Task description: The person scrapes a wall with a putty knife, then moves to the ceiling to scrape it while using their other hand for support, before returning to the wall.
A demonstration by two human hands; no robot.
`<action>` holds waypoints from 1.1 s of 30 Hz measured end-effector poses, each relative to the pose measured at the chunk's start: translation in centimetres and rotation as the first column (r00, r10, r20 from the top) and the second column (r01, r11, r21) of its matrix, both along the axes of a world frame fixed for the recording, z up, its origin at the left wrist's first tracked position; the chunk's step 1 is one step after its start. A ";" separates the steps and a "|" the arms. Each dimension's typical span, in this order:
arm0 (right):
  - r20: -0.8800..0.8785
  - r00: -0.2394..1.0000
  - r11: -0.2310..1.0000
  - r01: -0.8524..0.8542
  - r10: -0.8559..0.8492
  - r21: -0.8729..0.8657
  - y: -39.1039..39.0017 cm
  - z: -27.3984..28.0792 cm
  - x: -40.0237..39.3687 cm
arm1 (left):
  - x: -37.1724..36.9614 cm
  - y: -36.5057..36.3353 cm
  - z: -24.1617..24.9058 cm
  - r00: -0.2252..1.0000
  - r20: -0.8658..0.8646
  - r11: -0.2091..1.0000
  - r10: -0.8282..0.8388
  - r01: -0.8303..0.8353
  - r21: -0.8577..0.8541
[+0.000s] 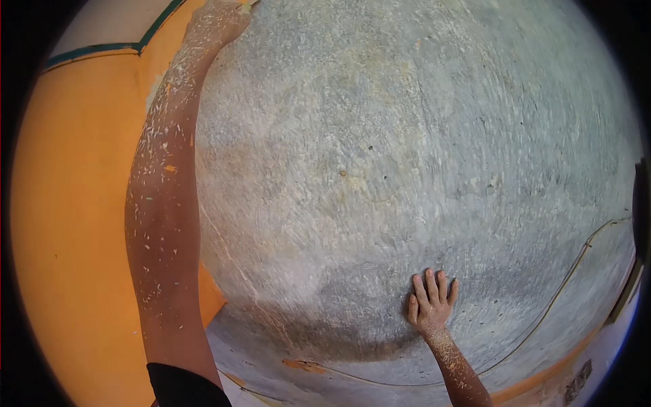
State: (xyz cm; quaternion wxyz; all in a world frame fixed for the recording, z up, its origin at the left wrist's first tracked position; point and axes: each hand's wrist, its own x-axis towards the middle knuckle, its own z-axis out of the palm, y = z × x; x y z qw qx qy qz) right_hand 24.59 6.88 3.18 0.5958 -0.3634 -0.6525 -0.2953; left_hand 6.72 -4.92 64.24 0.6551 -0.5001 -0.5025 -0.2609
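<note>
My left arm, dusted with pale flakes, reaches up along the left side. At the top edge, my left hand (228, 16) is partly cut off; its fingers look closed. A small pale, dark-edged piece (247, 5) shows beside it, too little to name. My right hand (432, 306) lies flat on the bare grey wall (380, 203), low and right of the middle. Its fingers are spread and hold nothing. Flakes also cling to that wrist and forearm.
Orange paint covers the wall (74, 217) at left, with a dark green stripe (95, 53) above. A thin cable (557, 293) curves across the lower right. Orange scraps (304, 365) lie low in the middle. A dark upright object (641, 210) stands at the right edge.
</note>
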 end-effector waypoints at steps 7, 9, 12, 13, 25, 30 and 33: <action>-0.008 1.000 1.000 -0.014 0.014 0.001 -0.1 -0.1 0.0 | 3.2 -1.0 -2.1 0.992 0.060 0.994 0.109 -0.107 -0.026; -0.009 1.000 1.000 -0.012 0.012 -0.003 -0.1 -0.1 0.1 | 1.6 -0.2 -0.5 0.995 -0.008 0.995 0.099 -0.099 -0.015; -0.014 1.000 1.000 -0.007 0.007 0.004 0.0 0.0 0.0 | 1.9 -0.4 -0.6 0.999 -0.005 0.999 0.048 -0.048 0.002; -0.011 1.000 1.000 -0.012 0.012 0.000 -0.2 -0.3 0.0 | 2.0 -0.3 -1.2 0.997 -0.001 0.997 0.075 -0.075 -0.019; -0.031 0.999 1.000 0.013 -0.013 -0.021 -0.3 -0.1 -0.1 | 2.2 -1.9 -3.3 0.991 0.020 0.990 0.134 -0.135 0.036; -0.035 0.999 1.000 0.014 -0.014 -0.013 -0.1 0.0 0.0 | 2.6 -3.3 -3.9 0.994 -0.003 0.994 0.110 -0.110 0.010; -0.036 0.999 0.999 0.005 -0.006 -0.037 -0.1 -0.2 -0.2 | 1.0 -2.7 -3.7 0.994 -0.005 0.994 0.111 -0.111 0.019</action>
